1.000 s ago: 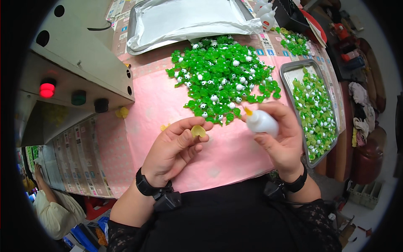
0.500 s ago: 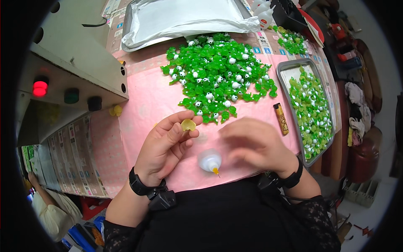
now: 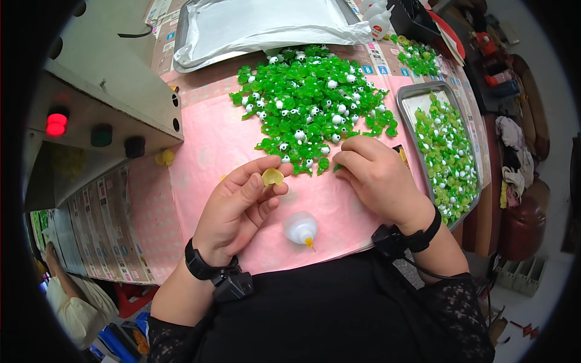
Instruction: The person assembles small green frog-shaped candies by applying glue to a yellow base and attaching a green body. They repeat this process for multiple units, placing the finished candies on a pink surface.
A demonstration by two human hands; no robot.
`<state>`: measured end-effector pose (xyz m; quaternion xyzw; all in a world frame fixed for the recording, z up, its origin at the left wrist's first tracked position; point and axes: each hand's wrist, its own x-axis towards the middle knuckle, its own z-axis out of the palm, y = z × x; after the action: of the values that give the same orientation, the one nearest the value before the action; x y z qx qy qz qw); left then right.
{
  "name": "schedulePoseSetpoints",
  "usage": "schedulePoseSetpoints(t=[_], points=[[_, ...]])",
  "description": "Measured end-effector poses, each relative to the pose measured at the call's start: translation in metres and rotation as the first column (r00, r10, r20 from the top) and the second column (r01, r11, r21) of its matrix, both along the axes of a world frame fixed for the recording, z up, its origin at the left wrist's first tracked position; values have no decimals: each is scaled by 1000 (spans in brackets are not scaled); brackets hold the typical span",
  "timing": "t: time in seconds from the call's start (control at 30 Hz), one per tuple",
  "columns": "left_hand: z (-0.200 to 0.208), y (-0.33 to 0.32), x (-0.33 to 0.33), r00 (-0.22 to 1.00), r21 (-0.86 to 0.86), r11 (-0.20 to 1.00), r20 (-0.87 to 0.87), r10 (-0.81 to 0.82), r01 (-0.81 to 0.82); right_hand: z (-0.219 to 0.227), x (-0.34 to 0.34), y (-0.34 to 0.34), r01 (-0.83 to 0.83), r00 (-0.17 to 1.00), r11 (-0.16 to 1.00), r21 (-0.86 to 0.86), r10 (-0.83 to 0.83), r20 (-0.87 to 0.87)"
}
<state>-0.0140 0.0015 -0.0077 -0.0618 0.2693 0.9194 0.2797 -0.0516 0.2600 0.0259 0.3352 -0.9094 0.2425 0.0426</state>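
Note:
My left hand [image 3: 239,202] pinches a small translucent yellow cup-shaped piece [image 3: 273,177] between thumb and fingers, its hollow side showing. At the near right edge of the heap, my right hand [image 3: 384,178] has its fingers closed down on a small green piece [image 3: 338,167], most of which the fingertips hide. The heap of translucent green pieces [image 3: 308,91], many bearing white balls with dark marks, spreads beyond both hands. Between my wrists lies a white squeeze bottle [image 3: 300,227] with a yellow tip and thin needle pointing toward me.
A metal tray [image 3: 407,97] of green-and-yellow pieces stands at the right, beside a lighter [image 3: 402,155] partly behind my right hand. A paper-lined tray [image 3: 181,42] lies at the far side. A machine housing [image 3: 121,91] with a lit red lamp [image 3: 57,124] borders the left.
My right hand has moved forward from beside the bottle to the heap's near edge, and its fingers have closed. The left hand still holds the yellow piece in nearly the same place.

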Motion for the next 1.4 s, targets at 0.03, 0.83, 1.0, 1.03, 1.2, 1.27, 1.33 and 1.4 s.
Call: schedulePoseSetpoints(t=[0.03, 0.83, 1.0, 1.03, 1.2, 1.27, 1.33, 1.4], points=[[-1, 0, 0, 1000, 2, 1000, -2, 1, -1, 2, 0, 0, -2, 1000, 1000, 7, 2, 13], [8, 12, 5, 984, -295, 945, -146, 102, -142, 18, 3, -56, -98, 994, 867, -489, 113, 2], [6, 15, 6, 975, -362, 916, -197, 102, -170, 22, 5, -57, -104, 990, 923, -371, 59, -129], [6, 15, 6, 973, -367, 912, -203, 113, -182, 22, 5, -58, -98, 989, 927, -361, 49, -141], [12, 17, 6, 970, -369, 909, -207, 126, -196, 20, 9, -60, -82, 990, 915, -394, 30, -136], [15, 18, 5, 967, -350, 915, -224, 125, -199, 17, 8, -59, -52, 998, 880, -472, 33, -49], [12, 18, 6, 955, -387, 893, -268, 129, -229, 10, 4, -57, -46, 997, 821, -569, 77, 31], [10, 18, 7, 950, -410, 878, -282, 134, -246, 16, 8, -60, -72, 995, 895, -441, 36, -88]])
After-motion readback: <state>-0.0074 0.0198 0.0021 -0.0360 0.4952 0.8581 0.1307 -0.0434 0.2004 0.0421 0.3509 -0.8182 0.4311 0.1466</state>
